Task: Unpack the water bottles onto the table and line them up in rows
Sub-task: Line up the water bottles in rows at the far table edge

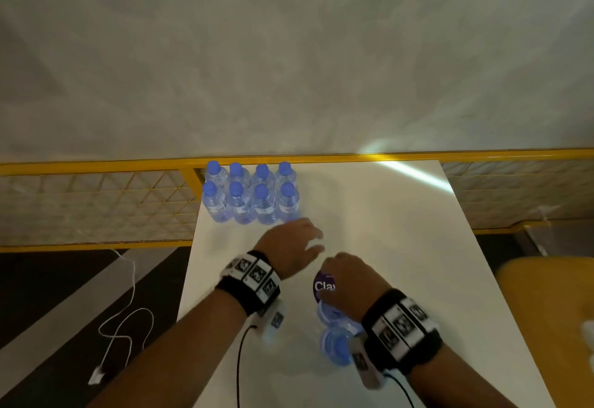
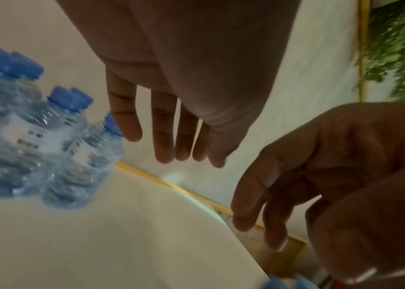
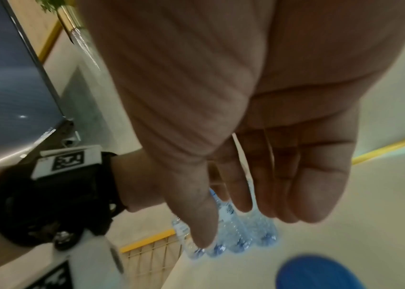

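On the white worktop (image 1: 385,214), eight water bottles (image 1: 250,195) are standing in two far-left rows; the right hand (image 1: 347,282) is gripping the near pack (image 1: 331,320), the left hand (image 1: 289,246) hovering open. Full, slick bottles likely want mid-body holds.

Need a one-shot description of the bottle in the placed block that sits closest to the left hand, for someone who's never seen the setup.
Start at the white table and find the block of blue-capped bottles at its far left corner, standing in two rows of four. Take the nearer row and go to its right end. Unlike its neighbours, it has open table to its right and the left hand just in front of it.
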Available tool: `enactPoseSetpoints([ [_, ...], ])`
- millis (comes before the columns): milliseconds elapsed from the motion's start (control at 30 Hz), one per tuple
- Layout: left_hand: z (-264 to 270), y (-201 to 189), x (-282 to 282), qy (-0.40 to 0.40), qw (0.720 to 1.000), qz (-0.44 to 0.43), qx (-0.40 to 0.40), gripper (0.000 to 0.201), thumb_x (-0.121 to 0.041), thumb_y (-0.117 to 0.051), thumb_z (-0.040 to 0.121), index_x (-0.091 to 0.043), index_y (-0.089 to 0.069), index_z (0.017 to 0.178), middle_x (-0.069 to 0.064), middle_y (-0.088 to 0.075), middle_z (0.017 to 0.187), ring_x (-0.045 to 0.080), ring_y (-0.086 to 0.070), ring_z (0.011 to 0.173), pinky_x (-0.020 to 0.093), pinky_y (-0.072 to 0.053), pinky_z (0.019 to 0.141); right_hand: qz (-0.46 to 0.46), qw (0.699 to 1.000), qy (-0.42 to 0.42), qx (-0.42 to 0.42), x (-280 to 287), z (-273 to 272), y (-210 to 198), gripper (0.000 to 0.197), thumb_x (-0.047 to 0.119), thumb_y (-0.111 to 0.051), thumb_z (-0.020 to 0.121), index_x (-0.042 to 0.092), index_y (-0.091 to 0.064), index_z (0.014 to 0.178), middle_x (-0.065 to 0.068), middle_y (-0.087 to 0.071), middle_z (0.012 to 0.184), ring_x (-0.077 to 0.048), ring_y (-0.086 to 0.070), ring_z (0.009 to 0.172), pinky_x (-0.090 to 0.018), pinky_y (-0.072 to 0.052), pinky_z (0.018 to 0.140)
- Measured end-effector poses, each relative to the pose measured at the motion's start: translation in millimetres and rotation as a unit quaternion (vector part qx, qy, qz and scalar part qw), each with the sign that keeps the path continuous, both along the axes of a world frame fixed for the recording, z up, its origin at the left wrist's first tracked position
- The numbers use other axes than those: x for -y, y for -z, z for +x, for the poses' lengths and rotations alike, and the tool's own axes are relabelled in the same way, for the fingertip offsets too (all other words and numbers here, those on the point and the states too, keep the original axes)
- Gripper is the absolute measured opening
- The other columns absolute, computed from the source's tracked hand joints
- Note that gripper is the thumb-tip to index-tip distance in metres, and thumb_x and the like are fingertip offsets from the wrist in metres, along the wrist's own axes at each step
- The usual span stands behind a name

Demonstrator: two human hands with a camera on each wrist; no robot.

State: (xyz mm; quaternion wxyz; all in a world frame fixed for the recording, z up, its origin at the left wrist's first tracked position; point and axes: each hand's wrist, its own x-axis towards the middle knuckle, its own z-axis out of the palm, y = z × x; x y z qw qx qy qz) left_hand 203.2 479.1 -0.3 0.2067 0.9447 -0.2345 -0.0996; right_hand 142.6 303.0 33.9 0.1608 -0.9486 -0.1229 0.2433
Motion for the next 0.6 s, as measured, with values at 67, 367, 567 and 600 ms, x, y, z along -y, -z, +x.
enactPoseSetpoints([
  [67, -30.8, -6.2, 19.8, 0.014, 0.999, 0.029, -0.036, 0.040, -0.057, -0.053, 0.097, -0.031, -0.067, 0.123, -0.007, -0.063, 0.122, 0.016, -0.064, 0.108, 0.036, -0.053, 0.091, -0.023, 0.999, -0.024, -0.011, 7.6, -33.4, -8.1, 0.044, 0.043, -0.058, 0.082, 0.021, -0.059, 0.120, -0.001, -0.057, 0.123, -0.023, -0.058, 0.113, -0.032, -0.048, 0.093],
  [367, -80.0, 3.4, 56.1, 0.065, 0.989, 0.082, -0.106, 0.035, -0.055, -0.062, 0.088, -0.024, -0.065, 0.103, 0.001, -0.059, 0.110, 0.026, -0.063, 0.096, 0.041, -0.054, 0.081, -0.082, 0.996, -0.043, 0.002, 13.1, -105.4, 15.7, 0.036, 0.014, -0.052, 0.089, 0.021, -0.058, 0.124, -0.002, -0.047, 0.135, -0.026, -0.063, 0.101, -0.037, -0.056, 0.081],
  [567, -80.8, 6.8, 61.0, 0.069, 0.986, 0.077, -0.130, 0.016, -0.026, -0.063, 0.088, -0.011, -0.059, 0.090, 0.009, -0.052, 0.105, 0.034, -0.061, 0.088, 0.036, -0.047, 0.076, -0.102, 0.992, -0.051, 0.044, 10.1, -113.9, 24.8, 0.034, -0.002, -0.054, 0.086, 0.012, -0.058, 0.117, -0.009, -0.049, 0.128, -0.028, -0.060, 0.093, -0.037, -0.055, 0.075],
  [600, -79.2, 5.7, 61.5, 0.068, 0.986, 0.079, -0.132, 0.016, -0.025, -0.063, 0.089, -0.010, -0.058, 0.088, 0.008, -0.049, 0.102, 0.035, -0.060, 0.086, 0.035, -0.044, 0.074, -0.101, 0.993, -0.052, 0.043, 10.4, -113.6, 25.2, 0.032, -0.001, -0.056, 0.086, 0.013, -0.059, 0.115, -0.008, -0.049, 0.127, -0.027, -0.060, 0.091, -0.037, -0.056, 0.073],
])
